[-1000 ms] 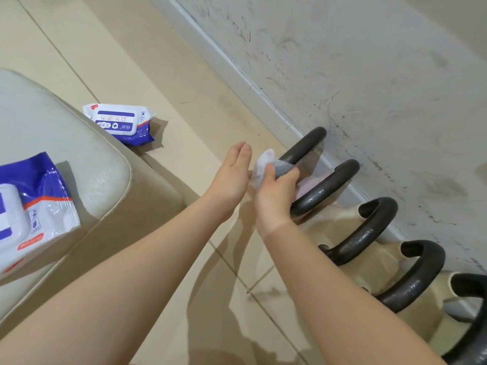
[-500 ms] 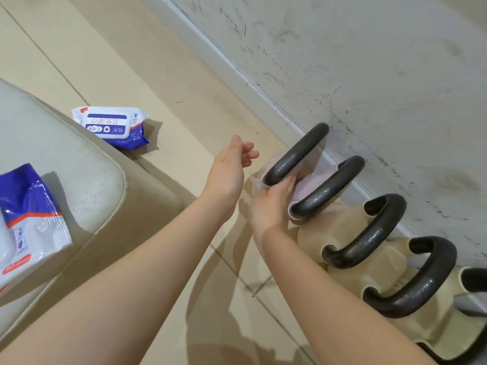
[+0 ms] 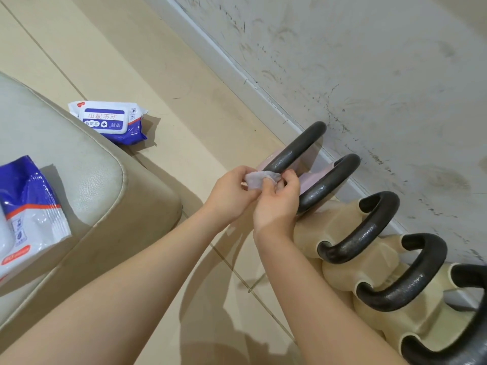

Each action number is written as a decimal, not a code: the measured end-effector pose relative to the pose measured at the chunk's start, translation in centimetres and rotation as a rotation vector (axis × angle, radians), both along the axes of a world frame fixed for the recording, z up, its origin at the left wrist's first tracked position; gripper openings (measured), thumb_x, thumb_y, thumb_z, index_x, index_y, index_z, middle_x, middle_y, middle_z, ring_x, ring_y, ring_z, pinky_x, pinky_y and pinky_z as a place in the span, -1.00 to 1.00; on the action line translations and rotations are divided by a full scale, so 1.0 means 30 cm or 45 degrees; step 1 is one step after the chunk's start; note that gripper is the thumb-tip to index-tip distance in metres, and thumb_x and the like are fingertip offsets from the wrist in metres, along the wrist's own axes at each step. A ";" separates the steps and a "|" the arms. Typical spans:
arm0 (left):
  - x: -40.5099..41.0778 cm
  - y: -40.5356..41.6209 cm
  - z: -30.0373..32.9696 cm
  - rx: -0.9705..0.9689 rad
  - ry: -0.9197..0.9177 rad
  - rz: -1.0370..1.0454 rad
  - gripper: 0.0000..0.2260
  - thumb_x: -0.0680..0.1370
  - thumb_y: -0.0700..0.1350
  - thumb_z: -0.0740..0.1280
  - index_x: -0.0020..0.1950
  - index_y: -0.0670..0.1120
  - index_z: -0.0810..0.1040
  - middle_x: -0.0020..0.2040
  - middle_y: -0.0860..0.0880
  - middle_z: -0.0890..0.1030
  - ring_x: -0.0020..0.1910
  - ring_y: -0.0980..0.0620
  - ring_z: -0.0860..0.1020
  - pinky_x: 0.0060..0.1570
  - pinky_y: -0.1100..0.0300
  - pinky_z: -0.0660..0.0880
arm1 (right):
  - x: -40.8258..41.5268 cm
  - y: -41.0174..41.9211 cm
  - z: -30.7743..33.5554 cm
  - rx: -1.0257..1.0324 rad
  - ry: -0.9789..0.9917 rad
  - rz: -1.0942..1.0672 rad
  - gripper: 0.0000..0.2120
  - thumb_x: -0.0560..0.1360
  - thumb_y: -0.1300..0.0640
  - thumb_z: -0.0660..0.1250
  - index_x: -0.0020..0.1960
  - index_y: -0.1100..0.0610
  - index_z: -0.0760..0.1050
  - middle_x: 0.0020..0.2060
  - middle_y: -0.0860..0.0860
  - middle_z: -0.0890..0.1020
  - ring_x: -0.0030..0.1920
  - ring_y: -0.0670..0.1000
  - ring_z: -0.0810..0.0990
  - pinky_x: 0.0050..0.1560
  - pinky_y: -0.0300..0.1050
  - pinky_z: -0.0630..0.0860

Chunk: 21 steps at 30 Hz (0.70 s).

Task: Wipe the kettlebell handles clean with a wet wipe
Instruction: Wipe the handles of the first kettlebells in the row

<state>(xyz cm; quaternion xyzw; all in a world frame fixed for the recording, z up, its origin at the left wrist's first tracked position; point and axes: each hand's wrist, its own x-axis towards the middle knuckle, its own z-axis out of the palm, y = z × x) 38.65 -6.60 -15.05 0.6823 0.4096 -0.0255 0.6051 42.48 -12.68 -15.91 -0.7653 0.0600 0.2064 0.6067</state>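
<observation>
Both my hands are on the wet wipe [image 3: 259,179]: left hand [image 3: 232,196] pinches its left end, right hand [image 3: 279,201] pinches the right end, fingers curled on it. The wipe is bunched between them, just in front of the near end of the farthest kettlebell handle [image 3: 295,151].

That handle lies directly ahead of my fingertips, touching or nearly so, I can't tell which. Its long axis runs from near-left up to far-right, toward the wall [image 3: 369,61]. The second handle [image 3: 329,183] sits parallel, just beside my right hand, so the right hand is nearer to both. My guess: I'm refolding the wipe before the next pass along a bar.

More black handles [image 3: 369,230] line up to the right along the wall, on cream-coloured bodies.

Floor is beige tile [image 3: 184,75], glossy. The wall is scuffed. A padded cream cushion [image 3: 66,167] is at my left with a wipe pack [image 3: 26,206] on it; another pack [image 3: 110,121] lies on the floor behind it, well apart from my hands.
</observation>
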 end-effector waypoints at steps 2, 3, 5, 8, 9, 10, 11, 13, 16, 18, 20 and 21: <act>-0.001 0.006 0.002 0.044 -0.015 0.033 -0.94 0.45 -0.18 0.37 -0.10 -0.07 0.54 -0.19 -0.09 0.61 -0.24 -0.04 0.52 -0.24 0.16 0.43 | 0.021 -0.001 0.024 0.006 -0.033 -0.023 -0.70 0.53 0.34 0.18 0.25 0.20 0.34 0.19 0.12 0.52 0.19 0.01 0.53 0.31 0.00 0.42; 0.001 0.010 0.010 0.044 -0.061 0.078 -0.94 0.45 -0.20 0.36 -0.19 -0.06 0.52 -0.25 -0.08 0.57 -0.28 -0.02 0.47 -0.26 0.17 0.39 | 0.037 -0.003 0.033 0.031 -0.041 -0.043 -0.67 0.53 0.33 0.20 0.28 0.18 0.33 0.22 0.08 0.50 0.22 -0.02 0.51 0.33 -0.04 0.41; 0.015 0.024 0.033 0.027 -0.187 0.192 -0.85 0.46 -0.23 0.34 -0.27 -0.02 0.49 -0.31 -0.03 0.50 -0.33 0.05 0.41 -0.29 0.24 0.35 | 0.068 -0.005 0.058 0.095 -0.036 -0.086 -0.58 0.54 0.31 0.23 0.37 0.18 0.27 0.27 0.04 0.45 0.28 -0.08 0.46 0.34 -0.15 0.37; 0.053 0.044 0.070 0.025 -0.277 0.265 -0.87 0.48 -0.21 0.33 -0.24 -0.03 0.52 -0.36 0.05 0.41 -0.40 0.13 0.34 -0.43 0.39 0.27 | 0.090 0.000 0.063 0.050 -0.092 -0.131 -0.61 0.51 0.27 0.29 0.30 0.17 0.29 0.28 0.11 0.45 0.26 -0.03 0.49 0.30 -0.16 0.41; 0.065 0.053 0.070 0.041 -0.249 0.271 -0.89 0.49 -0.21 0.31 -0.22 -0.05 0.52 -0.38 0.06 0.38 -0.43 0.12 0.31 -0.47 0.38 0.24 | 0.092 0.003 0.060 -0.010 -0.140 -0.128 -0.67 0.50 0.25 0.31 0.22 0.15 0.31 0.24 0.14 0.47 0.19 -0.01 0.52 0.27 -0.14 0.44; 0.075 0.062 0.065 0.061 -0.201 0.279 -0.90 0.50 -0.21 0.29 -0.20 -0.07 0.52 -0.40 0.05 0.36 -0.45 0.10 0.30 -0.49 0.35 0.23 | 0.096 0.004 0.058 -0.090 -0.199 -0.117 -0.72 0.49 0.23 0.34 0.13 0.13 0.33 0.18 0.16 0.48 0.12 0.01 0.53 0.23 -0.11 0.47; 0.084 0.068 0.058 0.072 -0.159 0.284 -0.91 0.50 -0.21 0.27 -0.19 -0.08 0.52 -0.41 0.04 0.36 -0.46 0.07 0.29 -0.48 0.31 0.23 | 0.102 0.005 0.062 -0.180 -0.262 -0.095 -0.75 0.48 0.21 0.35 0.07 0.12 0.33 0.14 0.15 0.47 0.07 0.02 0.52 0.21 -0.07 0.47; 0.093 0.071 0.045 0.011 -0.091 0.301 -0.92 0.50 -0.23 0.25 -0.17 -0.11 0.50 -0.36 -0.02 0.42 -0.40 0.02 0.35 -0.35 0.23 0.30 | 0.111 -0.001 0.064 -0.389 -0.487 0.027 -0.82 0.47 0.20 0.35 0.02 0.13 0.39 0.13 0.11 0.44 0.13 0.07 0.46 0.24 0.03 0.42; 0.101 0.054 0.041 -0.230 -0.031 0.412 -0.77 0.51 -0.25 0.21 0.14 -0.10 0.46 -0.18 -0.06 0.52 -0.21 -0.01 0.50 -0.09 0.13 0.46 | 0.103 -0.023 0.037 -0.738 -0.944 0.444 -0.82 0.47 0.29 0.29 0.07 0.18 0.50 0.21 0.16 0.44 0.32 0.17 0.32 0.30 0.23 0.30; 0.096 0.046 0.038 -0.294 0.004 0.497 -0.59 0.52 -0.26 0.16 0.36 -0.07 0.31 -0.02 -0.06 0.54 -0.03 -0.03 0.51 0.07 0.09 0.45 | 0.089 -0.050 0.004 -0.936 -1.198 0.752 -0.76 0.47 0.31 0.22 0.12 0.22 0.51 0.25 0.18 0.48 0.39 0.19 0.25 0.42 0.16 0.10; 0.077 0.045 0.043 -0.131 0.001 0.473 -0.54 0.53 -0.28 0.12 0.44 -0.08 0.21 0.09 0.00 0.49 0.03 0.02 0.45 0.04 0.18 0.36 | 0.079 -0.072 -0.025 -1.214 -1.512 1.139 -0.67 0.48 0.11 0.15 0.12 0.21 0.56 0.16 0.14 0.58 0.36 0.17 0.33 0.43 0.05 0.00; 0.064 0.042 0.044 -0.023 -0.021 0.444 -0.52 0.53 -0.30 0.11 0.45 -0.08 0.18 0.11 0.02 0.47 0.02 0.06 0.42 0.03 0.23 0.32 | 0.083 -0.074 -0.031 -1.392 -1.625 1.339 -0.60 0.47 0.02 0.14 0.11 0.20 0.59 0.10 0.10 0.62 0.34 0.14 0.39 0.42 0.05 0.02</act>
